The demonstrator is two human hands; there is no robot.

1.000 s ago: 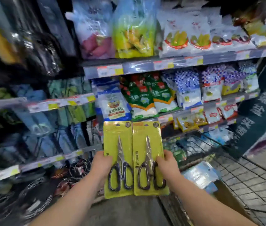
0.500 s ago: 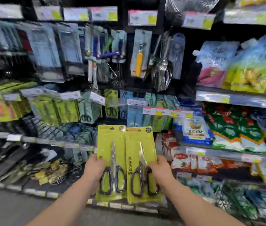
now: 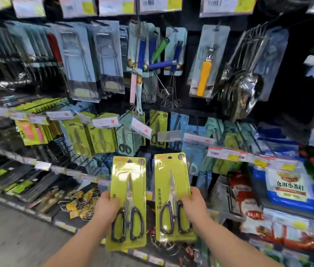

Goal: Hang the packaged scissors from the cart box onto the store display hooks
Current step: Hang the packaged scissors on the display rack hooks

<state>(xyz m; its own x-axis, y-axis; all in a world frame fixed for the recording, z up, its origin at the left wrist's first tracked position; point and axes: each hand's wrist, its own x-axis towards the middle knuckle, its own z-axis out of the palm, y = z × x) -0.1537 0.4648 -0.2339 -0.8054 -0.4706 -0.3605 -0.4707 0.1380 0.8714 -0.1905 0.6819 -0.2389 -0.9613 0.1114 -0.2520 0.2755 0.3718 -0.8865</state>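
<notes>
packs of scissors, two of them on yellow-green cards, are held up side by side in front of the display wall, one in each hand. the left hand [image 3: 107, 207] is clamped on the lower left edge of the left pack [image 3: 131, 176], thumb on the front beside the black handle loops, the other fingers hidden behind the card. the right hand [image 3: 194, 204] pinches the right pack [image 3: 172, 170] the same way at its lower right edge. both cards stand nearly upright, long axis vertical, blade tips pointing up and loops down by the palms. each hang hole sits at the top edge, the end farthest from the fingers, so that end has to lead. matching hanging packs [image 3: 102, 139] sit above and to the left, and one more yellow-green pack [image 3: 159, 130] hangs above the gap between the two cards. the hooks themselves are too blurred to pick out. judging from this, the left hand is nearer the main matching row, and the next move means lifting a card and keeping it square to the wall, hole first.
</notes>
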